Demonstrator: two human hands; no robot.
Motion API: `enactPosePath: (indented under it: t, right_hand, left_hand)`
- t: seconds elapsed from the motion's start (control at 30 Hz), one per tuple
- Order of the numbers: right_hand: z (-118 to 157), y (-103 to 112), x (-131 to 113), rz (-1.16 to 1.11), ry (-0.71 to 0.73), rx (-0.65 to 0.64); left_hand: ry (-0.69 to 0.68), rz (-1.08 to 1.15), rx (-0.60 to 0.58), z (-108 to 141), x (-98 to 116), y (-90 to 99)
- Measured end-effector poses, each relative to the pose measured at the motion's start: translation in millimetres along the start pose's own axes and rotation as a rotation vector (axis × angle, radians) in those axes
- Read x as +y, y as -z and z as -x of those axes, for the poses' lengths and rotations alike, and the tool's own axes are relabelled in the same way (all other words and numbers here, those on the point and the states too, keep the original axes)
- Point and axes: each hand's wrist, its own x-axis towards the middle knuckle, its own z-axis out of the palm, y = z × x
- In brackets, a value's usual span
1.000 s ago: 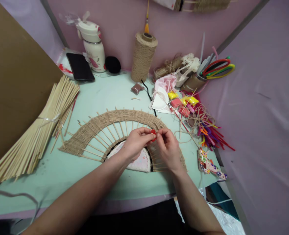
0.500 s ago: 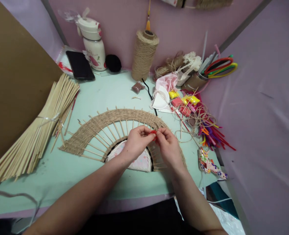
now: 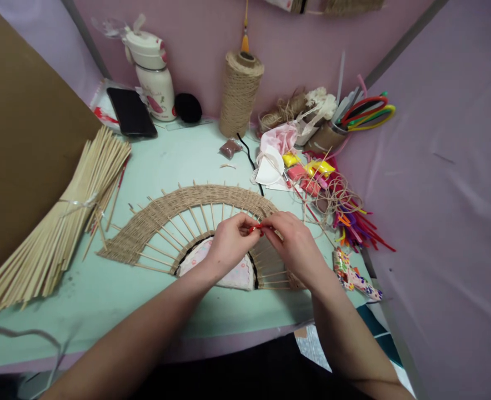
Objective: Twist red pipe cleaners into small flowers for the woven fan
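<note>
Left fingers [image 3: 242,220] and right fingers [image 3: 277,221] pinch red piece [image 3: 255,228].

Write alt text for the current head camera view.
Two bare hands pinch a small red piece over a fan-shaped weaving of tan cord and wooden sticks. A tied bundle of pale wooden sticks lies left; a tan twine spool stands behind.

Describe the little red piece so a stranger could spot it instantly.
Start at the fan-shaped weaving on the pale green table. Over its right half, the left hand and right hand meet. Pinched between them is the small red piece: unlike the red strands lying further right, it is held in fingertips.
</note>
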Motion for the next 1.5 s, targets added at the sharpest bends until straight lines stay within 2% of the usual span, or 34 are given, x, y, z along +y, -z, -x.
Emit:
enactPosePath:
  t: [0.2,0.43,0.57,0.7,0.8,0.93,1.03,1.17,1.3,1.5]
  right_hand:
    - [-1,-3,1,0.159,0.073,-0.047]
    - [4,-22,7,0.195,0.119,0.116]
    - [9,-33,8,0.054,-0.006,0.181]
    - [9,-30,2,-0.101,-0.206,0.123]
    - [6,-25,-7,-0.063,-0.247,0.099]
    - [-1,-19,-14,-0.045,-0.274,0.115]
    - [-4,-14,-11,-0.247,-0.351,0.122]
    - [-2,-9,-1,-0.421,-0.44,0.214]
    - [2,-12,1,-0.479,-0.453,0.217]
    - [-1,-17,1,-0.432,-0.366,0.178]
  left_hand:
    - [0.019,0.013,0.019,-1,-1,-0.2]
    - [0.205,0.225,-0.009,-6,10,2.2]
    - [0.244,0.251,-0.025,-5,10,2.1]
    - [0.108,0.083,-0.025,-3,6,1.3]
    - [0.039,0.013,-0.011,-2,5,1.9]
    - [0.105,0.112,-0.002,-5,8,4.1]
    - [0.18,0.26,0.011,-6,10,5.2]
    - [0.306,0.516,0.001,-8,11,5.8]
    - [0.334,0.55,-0.002,-9,10,5.7]
    - [0.299,0.503,-0.01,-8,11,5.3]
